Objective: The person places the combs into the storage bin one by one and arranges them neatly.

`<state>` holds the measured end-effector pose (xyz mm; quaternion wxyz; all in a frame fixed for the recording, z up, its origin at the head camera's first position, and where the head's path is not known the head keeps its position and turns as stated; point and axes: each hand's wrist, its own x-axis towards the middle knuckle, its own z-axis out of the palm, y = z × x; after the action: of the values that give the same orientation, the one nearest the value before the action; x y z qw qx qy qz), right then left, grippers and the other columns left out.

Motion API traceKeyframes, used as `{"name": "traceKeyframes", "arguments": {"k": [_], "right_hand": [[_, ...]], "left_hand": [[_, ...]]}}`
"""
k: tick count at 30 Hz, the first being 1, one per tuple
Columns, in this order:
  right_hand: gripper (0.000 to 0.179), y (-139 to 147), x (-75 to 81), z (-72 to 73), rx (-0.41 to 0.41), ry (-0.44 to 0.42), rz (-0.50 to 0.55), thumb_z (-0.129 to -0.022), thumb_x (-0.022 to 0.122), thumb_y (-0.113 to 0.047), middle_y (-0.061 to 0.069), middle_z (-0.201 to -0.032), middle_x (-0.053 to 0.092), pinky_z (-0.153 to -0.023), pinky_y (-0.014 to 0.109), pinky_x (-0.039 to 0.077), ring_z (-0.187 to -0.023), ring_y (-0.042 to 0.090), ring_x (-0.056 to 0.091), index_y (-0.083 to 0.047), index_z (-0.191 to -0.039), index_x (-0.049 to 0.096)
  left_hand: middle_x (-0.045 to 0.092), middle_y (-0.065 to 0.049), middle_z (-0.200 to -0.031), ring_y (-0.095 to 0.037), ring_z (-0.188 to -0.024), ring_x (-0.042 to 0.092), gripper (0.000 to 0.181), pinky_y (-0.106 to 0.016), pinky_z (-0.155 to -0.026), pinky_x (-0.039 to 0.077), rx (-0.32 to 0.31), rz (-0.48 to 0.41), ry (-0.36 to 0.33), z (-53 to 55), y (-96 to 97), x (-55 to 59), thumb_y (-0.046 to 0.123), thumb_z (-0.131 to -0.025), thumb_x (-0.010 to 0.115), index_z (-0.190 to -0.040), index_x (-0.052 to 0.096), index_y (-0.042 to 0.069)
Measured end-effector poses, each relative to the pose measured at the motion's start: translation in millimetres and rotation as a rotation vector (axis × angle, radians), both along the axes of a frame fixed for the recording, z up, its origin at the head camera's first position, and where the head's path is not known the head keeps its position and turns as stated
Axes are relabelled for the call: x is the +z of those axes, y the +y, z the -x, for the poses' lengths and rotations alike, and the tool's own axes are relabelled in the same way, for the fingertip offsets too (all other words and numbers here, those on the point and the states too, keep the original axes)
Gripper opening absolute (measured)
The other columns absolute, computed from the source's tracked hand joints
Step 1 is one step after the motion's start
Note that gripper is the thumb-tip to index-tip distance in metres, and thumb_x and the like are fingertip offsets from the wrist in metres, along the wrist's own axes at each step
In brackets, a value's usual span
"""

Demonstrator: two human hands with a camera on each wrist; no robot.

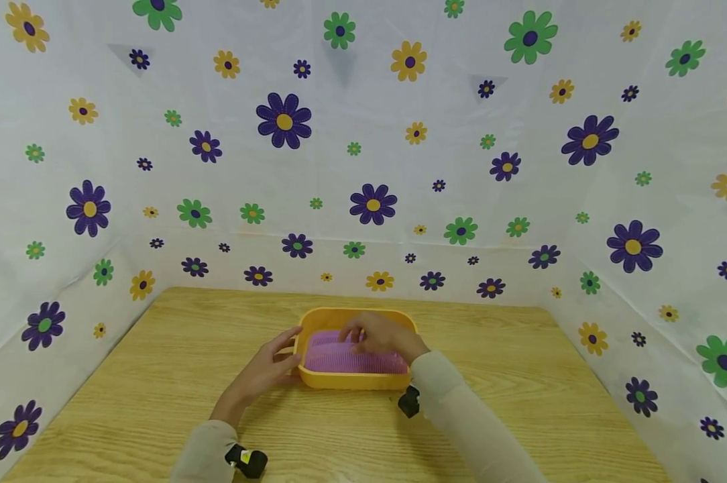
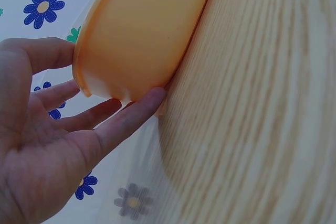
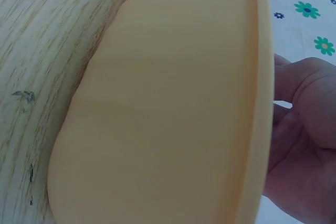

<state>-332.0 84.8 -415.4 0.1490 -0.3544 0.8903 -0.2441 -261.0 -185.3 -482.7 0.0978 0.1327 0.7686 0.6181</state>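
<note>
A yellow-orange plastic basin (image 1: 354,381) stands on the wooden table, with purple combs (image 1: 357,363) lying on its floor, their fine teeth showing. My left hand (image 1: 271,365) is at the basin's left end. In the left wrist view, the fingers (image 2: 131,119) of that hand spread loosely against the outer wall and rim. Over the front rim, my right hand (image 1: 375,333) reaches into the basin with bent fingers pointing down at the combs. In the right wrist view the basin wall (image 3: 163,103) hides its fingertips, so I cannot tell whether they pinch a comb.
The wood-grain table (image 1: 218,322) spreads around the basin. White flower-printed sheeting (image 1: 363,168) encloses its back and both sides. Each wrist carries a black camera, one on the left (image 1: 247,461) and one on the right (image 1: 409,401).
</note>
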Motion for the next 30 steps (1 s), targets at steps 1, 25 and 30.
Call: {"name": "traceKeyframes", "arguments": {"k": [1,25,30], "right_hand": [[0.025,0.0,-0.7,0.1,-0.001,-0.001,-0.005,-0.094,0.071,-0.003,0.004,-0.107,0.071,-0.094,0.035,0.058,-0.099,0.017,0.061,-0.013,-0.117,0.075],[0.022,2.8,-8.6,2.3,0.016,-0.004,-0.030,-0.093,0.071,0.000,0.008,-0.105,0.075,-0.088,0.030,0.059,-0.093,0.016,0.064,-0.008,-0.112,0.078],[0.022,4.0,-10.8,2.6,0.020,0.011,-0.038,-0.093,0.071,0.000,0.010,-0.103,0.075,-0.086,0.028,0.059,-0.093,0.017,0.065,-0.007,-0.112,0.077]], "left_hand": [[0.029,-0.031,-0.163,-0.051,-0.143,0.046,0.064,-0.047,-0.097,0.062,-0.001,0.002,0.000,0.1,0.0,-0.3,0.012,-0.107,0.053,-0.164,0.025,0.009],[0.029,-0.032,-0.163,-0.052,-0.142,0.046,0.064,-0.047,-0.097,0.062,0.001,0.004,-0.005,0.1,1.1,0.3,0.010,-0.107,0.052,-0.164,0.024,0.007],[0.031,-0.032,-0.161,-0.052,-0.141,0.047,0.063,-0.047,-0.095,0.063,0.001,0.008,0.004,-0.4,2.0,0.4,0.010,-0.107,0.052,-0.163,0.025,0.007]]}}
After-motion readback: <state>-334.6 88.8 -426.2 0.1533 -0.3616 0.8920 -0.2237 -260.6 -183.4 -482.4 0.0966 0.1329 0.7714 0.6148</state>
